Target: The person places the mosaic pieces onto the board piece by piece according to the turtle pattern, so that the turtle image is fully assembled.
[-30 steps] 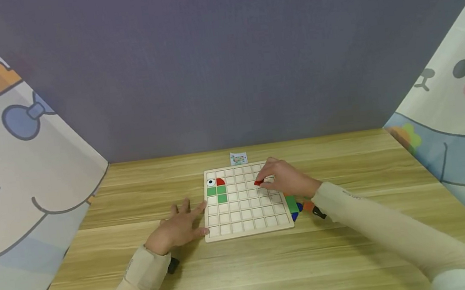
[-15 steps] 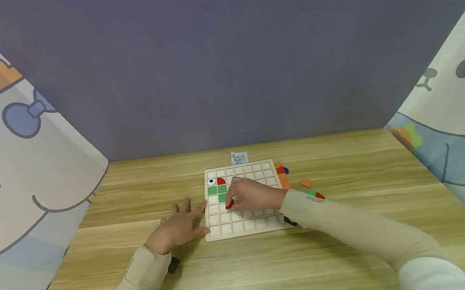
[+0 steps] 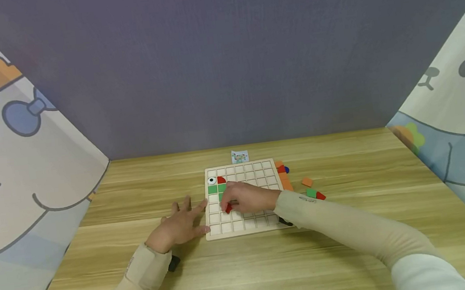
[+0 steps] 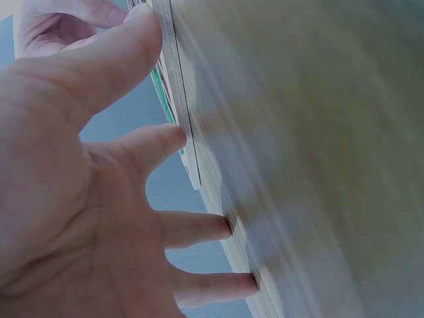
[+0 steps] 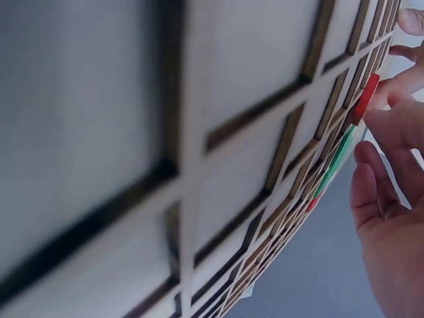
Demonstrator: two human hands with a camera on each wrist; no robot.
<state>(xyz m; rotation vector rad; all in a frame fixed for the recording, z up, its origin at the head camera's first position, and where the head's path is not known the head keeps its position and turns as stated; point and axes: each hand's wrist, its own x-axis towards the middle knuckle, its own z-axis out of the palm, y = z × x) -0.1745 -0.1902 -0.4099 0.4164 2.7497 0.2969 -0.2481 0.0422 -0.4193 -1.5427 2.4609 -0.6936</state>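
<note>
A pale wooden grid board (image 3: 251,232) lies on the table. Near its left side, my right hand (image 3: 249,197) pinches a small red tile (image 3: 228,208) at a cell just below the green tiles (image 3: 212,190). In the right wrist view the red tile (image 5: 366,99) stands tilted over the grid, by the thumb and fingertips. My left hand (image 3: 177,228) has its fingers spread, with thumb and index finger touching the board's left edge. The left wrist view shows those fingertips at the edge. An eye tile (image 3: 211,181) and a red quarter-round tile (image 3: 221,179) sit in cells above the green ones.
Along the board's right edge lie orange tiles (image 3: 285,182) with red and blue ones. Farther right are a loose orange tile (image 3: 307,182), a green tile (image 3: 311,193) and a red tile (image 3: 320,195). A small picture card (image 3: 240,156) lies behind the board.
My right hand has carried the red tile leftward across the board and down to a cell under the green tiles. The left hand has stayed at the board's edge.
</note>
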